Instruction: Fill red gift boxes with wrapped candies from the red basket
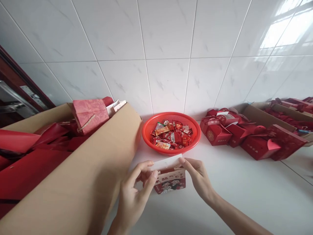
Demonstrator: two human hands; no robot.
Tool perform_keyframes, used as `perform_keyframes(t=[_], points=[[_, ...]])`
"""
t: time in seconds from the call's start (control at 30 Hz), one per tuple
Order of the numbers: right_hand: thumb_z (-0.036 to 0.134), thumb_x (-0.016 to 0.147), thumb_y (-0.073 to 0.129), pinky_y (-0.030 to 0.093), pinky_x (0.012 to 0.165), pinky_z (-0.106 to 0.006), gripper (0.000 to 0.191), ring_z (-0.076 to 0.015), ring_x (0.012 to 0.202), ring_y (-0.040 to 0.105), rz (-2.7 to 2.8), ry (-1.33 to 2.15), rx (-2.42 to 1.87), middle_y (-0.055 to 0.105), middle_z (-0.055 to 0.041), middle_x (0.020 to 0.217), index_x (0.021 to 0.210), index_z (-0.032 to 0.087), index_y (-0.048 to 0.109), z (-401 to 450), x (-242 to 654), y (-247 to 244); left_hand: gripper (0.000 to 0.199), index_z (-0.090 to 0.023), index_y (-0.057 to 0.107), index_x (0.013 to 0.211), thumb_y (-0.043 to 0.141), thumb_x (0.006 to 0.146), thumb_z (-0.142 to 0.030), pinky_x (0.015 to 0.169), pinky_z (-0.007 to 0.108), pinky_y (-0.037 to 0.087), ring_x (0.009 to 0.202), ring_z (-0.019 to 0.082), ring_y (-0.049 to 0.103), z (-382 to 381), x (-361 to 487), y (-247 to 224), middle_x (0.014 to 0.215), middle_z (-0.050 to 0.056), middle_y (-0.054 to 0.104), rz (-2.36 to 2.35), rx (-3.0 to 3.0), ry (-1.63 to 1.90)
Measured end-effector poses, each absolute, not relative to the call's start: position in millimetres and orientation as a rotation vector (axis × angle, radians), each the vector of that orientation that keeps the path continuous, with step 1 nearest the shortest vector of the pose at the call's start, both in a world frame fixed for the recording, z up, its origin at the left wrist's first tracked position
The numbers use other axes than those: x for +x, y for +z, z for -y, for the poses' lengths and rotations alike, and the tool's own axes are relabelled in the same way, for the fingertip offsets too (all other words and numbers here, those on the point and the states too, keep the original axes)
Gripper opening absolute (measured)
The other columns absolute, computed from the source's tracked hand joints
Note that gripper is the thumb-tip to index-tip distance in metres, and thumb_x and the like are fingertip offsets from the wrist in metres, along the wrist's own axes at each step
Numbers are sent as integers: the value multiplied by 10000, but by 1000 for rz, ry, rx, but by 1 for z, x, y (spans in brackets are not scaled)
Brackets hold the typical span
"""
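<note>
A small red and white paper candy box (170, 183) with cartoon figures on its front stands on the white counter, its top flaps up. My left hand (137, 189) has its thumb at the box's front upper edge and its fingers by the white rear flap (167, 162). On the other side, my right hand (197, 176) pinches the right end of that flap with thumb and fingers. Just behind the box sits a red plastic colander (171, 150) holding many wrapped sweets (174, 137). The inside of the box is mostly hidden.
A large cardboard carton (107, 156) of red boxes and bags, with a pink gift bag (90, 114) on top, fills the left. Several folded red candy boxes (217, 133) stand at right, before another carton (269, 114). A tiled wall (168, 75) bounds the back.
</note>
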State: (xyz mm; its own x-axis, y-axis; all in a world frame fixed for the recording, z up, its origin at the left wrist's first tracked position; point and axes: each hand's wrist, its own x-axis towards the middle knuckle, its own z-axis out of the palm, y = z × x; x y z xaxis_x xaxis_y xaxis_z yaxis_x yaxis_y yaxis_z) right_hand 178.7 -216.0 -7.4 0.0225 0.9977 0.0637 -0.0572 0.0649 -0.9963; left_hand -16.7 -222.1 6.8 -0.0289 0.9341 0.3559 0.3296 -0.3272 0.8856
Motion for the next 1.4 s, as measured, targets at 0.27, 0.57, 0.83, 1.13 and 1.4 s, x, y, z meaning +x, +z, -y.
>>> perform_keyframes(t=[0.27, 0.57, 0.83, 1.13, 1.4], points=[[727, 847, 570, 463, 625, -290, 645, -193, 614, 584, 1185, 1277, -1075, 652, -62, 611, 645, 130, 704, 203, 177, -21, 203, -233, 781, 955, 638, 891, -362, 885, 321, 575, 1052, 231, 666, 199, -26, -16, 1175, 88, 677, -1346, 1884, 1376], [557, 915, 561, 468, 584, -266, 452, -150, 584, 560, 1357, 983, -1052, 637, -27, 635, 707, 175, 685, 176, 204, -9, 415, -191, 715, 1170, 623, 870, -462, 928, 341, 548, 954, 250, 693, 194, -26, -29, 882, 55, 728, -1239, 1625, 1126], [376, 852, 591, 497, 623, -290, 222, -173, 672, 616, 1471, 549, -1238, 725, -54, 864, 889, 186, 699, 93, 247, 11, 381, -210, 605, 1199, 580, 890, -432, 817, 283, 515, 869, 206, 655, 191, -22, -36, 847, 5, 671, -1090, 1559, 1056], [240, 743, 768, 468, 896, -357, 460, -317, 1112, 615, 2195, 465, -1769, 704, -106, 1145, 1189, 192, 669, 31, 246, -5, 286, -226, 572, 1098, 600, 876, -402, 706, 243, 480, 780, 168, 603, 187, -17, -36, 875, -4, 640, -1052, 1534, 1034], [157, 681, 740, 436, 756, -310, 255, -283, 963, 595, 2277, 482, -1672, 678, -56, 902, 910, 207, 642, 31, 250, -14, 246, -234, 742, 1014, 656, 878, -420, 1018, 360, 490, 1277, 299, 553, 181, -19, -15, 1355, 105, 587, -918, 1682, 1162]])
